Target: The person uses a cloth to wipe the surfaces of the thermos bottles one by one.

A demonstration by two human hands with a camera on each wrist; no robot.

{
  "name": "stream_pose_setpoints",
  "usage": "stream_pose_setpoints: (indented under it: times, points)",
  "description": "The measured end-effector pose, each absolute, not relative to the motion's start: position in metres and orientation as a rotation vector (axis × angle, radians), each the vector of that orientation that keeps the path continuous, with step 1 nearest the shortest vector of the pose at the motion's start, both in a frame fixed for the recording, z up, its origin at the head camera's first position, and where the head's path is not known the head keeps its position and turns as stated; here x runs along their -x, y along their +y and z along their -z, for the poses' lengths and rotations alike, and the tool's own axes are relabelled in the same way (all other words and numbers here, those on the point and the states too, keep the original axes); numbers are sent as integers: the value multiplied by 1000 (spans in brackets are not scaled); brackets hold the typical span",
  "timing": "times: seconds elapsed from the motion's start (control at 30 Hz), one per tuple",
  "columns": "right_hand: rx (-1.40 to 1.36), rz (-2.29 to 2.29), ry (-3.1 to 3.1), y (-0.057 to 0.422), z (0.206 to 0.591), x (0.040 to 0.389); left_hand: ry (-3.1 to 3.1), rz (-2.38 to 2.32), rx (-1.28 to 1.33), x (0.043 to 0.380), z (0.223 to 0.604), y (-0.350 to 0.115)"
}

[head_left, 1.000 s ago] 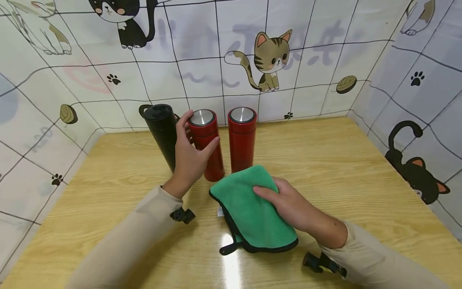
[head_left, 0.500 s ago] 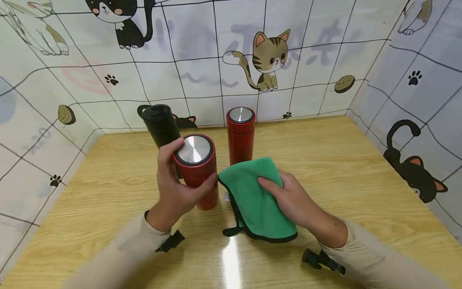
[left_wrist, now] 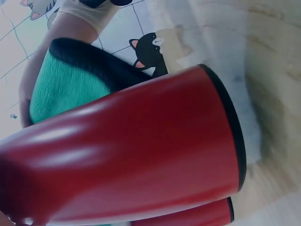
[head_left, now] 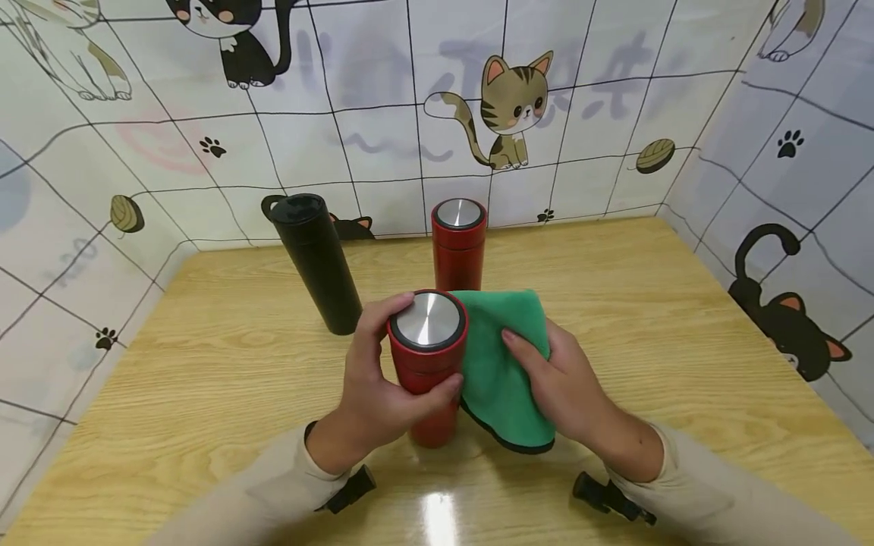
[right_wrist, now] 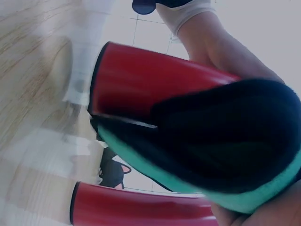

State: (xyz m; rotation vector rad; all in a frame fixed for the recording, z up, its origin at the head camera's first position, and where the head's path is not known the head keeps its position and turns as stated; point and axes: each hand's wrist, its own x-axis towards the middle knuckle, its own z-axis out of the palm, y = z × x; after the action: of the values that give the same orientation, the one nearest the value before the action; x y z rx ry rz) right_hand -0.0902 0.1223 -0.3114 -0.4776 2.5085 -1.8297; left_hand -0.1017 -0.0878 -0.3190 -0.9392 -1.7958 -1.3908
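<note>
My sleeves point(head_left: 273, 481) come in from the lower corners of the frame. Just above them, at lower centre, my left hand point(head_left: 382, 398) has its fingers curled round the upper part of a red bottle point(head_left: 425, 368), thumb across the front and fingertips up by the steel-topped lid point(head_left: 429, 320). The bottle is upright or nearly so; whether its base touches the table point(head_left: 205, 364) I can't tell. I'd expect it to be stiff and fairly weighty, its smooth, shiny side a bit slippery — so a wrap just under the lid seems a sound place to hold it.

Right of centre, my right hand point(head_left: 563, 383) pinches a green cloth point(head_left: 498, 371), thumb on the near face, the other fingers mostly hidden behind. The cloth looks soft, plush and light, easy to bend round a curve; its black edging hangs towards the table, and its left side laps against the bottle, seemingly touching.

Farther up, behind the cloth's top edge, stands a second red bottle point(head_left: 459, 254). A black bottle point(head_left: 317, 262) stands left of centre, apart from both hands — and beyond is the cat-printed wall point(head_left: 375, 76).
</note>
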Motion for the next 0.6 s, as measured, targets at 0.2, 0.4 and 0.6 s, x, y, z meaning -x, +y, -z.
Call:
stream_pose_setpoints:
  times: [0.2,0.4,0.6]
  points:
    - [634,1922,2526,120,310,81,-1779,1379,958,103,324,-84]
    - [793,1937,2498,116,312,75,-1781,1342,958,104,327,-83]
    - [892,1851,2576,113,314,74,-1769,1313,964,106,329,-85]
